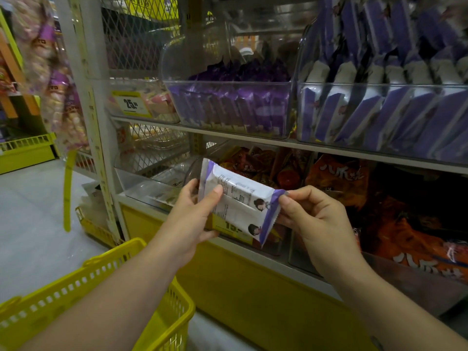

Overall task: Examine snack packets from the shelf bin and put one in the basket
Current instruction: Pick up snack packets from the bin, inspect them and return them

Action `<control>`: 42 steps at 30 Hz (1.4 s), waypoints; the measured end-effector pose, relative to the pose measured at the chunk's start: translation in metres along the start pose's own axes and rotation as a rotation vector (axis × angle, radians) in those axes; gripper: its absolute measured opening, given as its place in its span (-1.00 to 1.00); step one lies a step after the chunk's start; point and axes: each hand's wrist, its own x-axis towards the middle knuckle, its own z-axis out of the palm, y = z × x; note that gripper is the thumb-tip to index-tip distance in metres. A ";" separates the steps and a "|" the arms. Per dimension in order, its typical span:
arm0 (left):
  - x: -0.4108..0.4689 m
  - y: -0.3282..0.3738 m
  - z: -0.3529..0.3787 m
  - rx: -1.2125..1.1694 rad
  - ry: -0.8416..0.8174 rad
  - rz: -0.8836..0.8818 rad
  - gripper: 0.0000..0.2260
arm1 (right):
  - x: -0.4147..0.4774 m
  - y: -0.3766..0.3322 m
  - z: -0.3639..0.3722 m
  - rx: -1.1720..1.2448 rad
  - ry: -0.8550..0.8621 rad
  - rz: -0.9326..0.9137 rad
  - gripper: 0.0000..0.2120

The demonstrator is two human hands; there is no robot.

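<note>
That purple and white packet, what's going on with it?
A person is holding the snack packet in both hands before the shelves, its printed back toward them. The left hand grips one end; the right hand pinches the other end's seal. The packet is not yet in the yellow basket below.

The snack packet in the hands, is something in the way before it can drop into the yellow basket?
Nothing visible blocks it. The left hand and right hand hold the packet up; the basket sits open below, to the left. Only the person's own left forearm crosses above its opening.
</note>
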 end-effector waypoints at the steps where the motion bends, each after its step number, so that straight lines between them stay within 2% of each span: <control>1: -0.002 0.001 0.004 -0.032 -0.010 -0.042 -0.29 | -0.001 0.000 0.002 -0.007 0.009 -0.013 -0.86; 5: -0.007 -0.001 0.019 -0.099 -0.108 -0.152 -0.22 | -0.006 -0.002 0.009 -0.049 0.002 -0.073 -0.88; 9: -0.008 -0.005 0.024 -0.201 -0.218 -0.191 -0.33 | -0.009 -0.005 0.012 -0.051 -0.037 -0.081 -0.92; 15: -0.005 -0.007 0.025 -0.232 -0.198 -0.172 -0.37 | -0.010 -0.003 0.017 -0.085 -0.056 -0.071 -0.85; 22: -0.001 -0.005 0.018 -0.299 -0.161 -0.226 -0.64 | -0.006 -0.001 0.015 -0.057 -0.069 -0.047 -0.95; 25: 0.000 -0.005 0.012 -0.348 -0.169 -0.237 -0.73 | -0.004 -0.001 0.012 -0.001 -0.064 -0.022 -0.93; 29: 0.002 -0.004 0.007 -0.396 -0.183 -0.255 -0.73 | -0.001 0.003 0.009 0.119 -0.086 0.026 -0.94; 36: 0.003 -0.003 0.004 -0.458 -0.202 -0.270 -0.58 | 0.003 0.007 0.007 0.310 -0.095 0.102 -0.94; 42: -0.004 0.005 0.004 -0.294 -0.203 -0.118 -0.62 | 0.005 0.001 0.007 0.387 -0.066 0.147 -0.91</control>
